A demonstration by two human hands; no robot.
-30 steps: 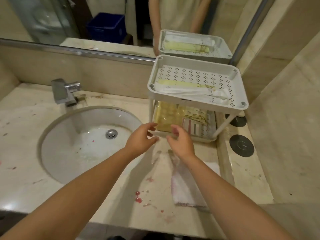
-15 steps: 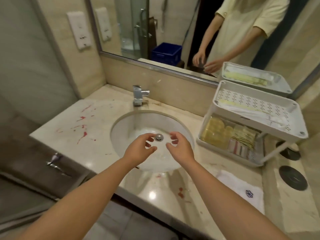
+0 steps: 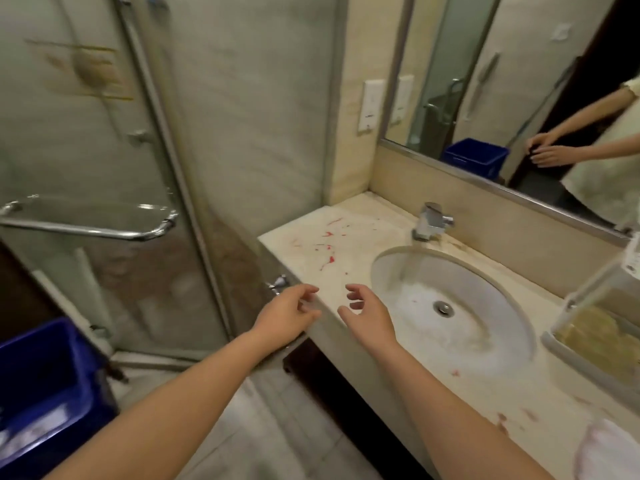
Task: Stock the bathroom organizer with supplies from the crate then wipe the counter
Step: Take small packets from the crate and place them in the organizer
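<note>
While arms reach over counter (image 3: 346,244) edge, left hand (image 3: 287,315), right hand (image 3: 369,315) empty, fingers (image 3: 306,289) loosely curled.

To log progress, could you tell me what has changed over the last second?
The left hand and right hand drew back from the white plastic two-tier organizer and swung left along the beige stone counter, toward the blue plastic crate. Both stay empty; red stains remain.

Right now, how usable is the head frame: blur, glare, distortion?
Head view: blur smears the blue crate and the organizer at the edges; the left hand, right hand and faucet read sharper. Head view: wide-angle distortion slants the mirror frame; small glints on the towel bar, no washout; warm, dim light.
</note>
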